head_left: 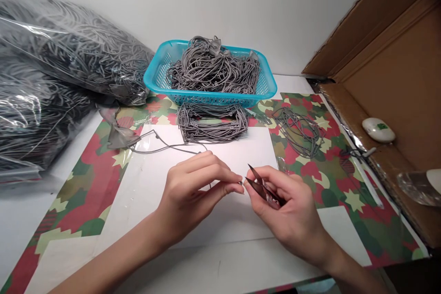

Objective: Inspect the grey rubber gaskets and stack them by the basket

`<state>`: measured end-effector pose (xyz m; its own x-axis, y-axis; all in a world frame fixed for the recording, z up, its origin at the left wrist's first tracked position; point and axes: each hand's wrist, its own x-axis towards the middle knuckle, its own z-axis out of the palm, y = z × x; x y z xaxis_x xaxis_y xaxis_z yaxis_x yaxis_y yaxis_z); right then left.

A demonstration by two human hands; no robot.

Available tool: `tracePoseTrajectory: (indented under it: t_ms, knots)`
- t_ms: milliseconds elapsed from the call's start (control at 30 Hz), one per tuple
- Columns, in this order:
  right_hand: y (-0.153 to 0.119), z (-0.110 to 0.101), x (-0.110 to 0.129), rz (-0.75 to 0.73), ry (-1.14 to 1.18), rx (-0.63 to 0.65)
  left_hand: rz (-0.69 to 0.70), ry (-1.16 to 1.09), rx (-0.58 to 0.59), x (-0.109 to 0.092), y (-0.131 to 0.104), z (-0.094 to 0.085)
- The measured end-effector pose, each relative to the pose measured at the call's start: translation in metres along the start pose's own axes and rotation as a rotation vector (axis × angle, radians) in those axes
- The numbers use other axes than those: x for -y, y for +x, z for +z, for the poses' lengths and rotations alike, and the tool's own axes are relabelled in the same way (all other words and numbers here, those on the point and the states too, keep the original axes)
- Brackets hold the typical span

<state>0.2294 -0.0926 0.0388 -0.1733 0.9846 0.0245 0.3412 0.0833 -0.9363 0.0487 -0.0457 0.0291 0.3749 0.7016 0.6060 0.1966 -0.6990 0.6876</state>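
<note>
My left hand (196,186) is closed in a pinch over the white paper (237,225), thumb against forefinger on a small dark end, apparently of a grey rubber cord (165,150). That cord trails left behind the hand to a flat grey tab (120,135). In my right hand (289,204) is a pair of small dark snips (258,187). Their two pointed blades stand apart and aim at the left fingertips; the handles are mostly hidden in the palm. Just beyond the hands lies a neat bundle of grey cords (213,131).
Behind the bundle stands a blue basket (210,97) heaped with grey cords. Clear bags (79,46) full of cords bulge at left. A loose cord tangle (301,133) lies right. A cardboard box (389,50) walls the right edge, holding a white rounded object (378,129).
</note>
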Motion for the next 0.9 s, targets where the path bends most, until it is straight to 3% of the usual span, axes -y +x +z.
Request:
tracePoseTrajectory:
  t_ms: [267,900]
  knots:
    - [0.0029,0.0012,0.0032,-0.021,-0.023,-0.062,0.008,-0.008,0.008,-0.001,0.001,0.0002]
    - [0.0019,0.0025,-0.0006,-0.031,0.056,0.023,0.013,-0.003,0.014,0.0004,-0.0006,0.001]
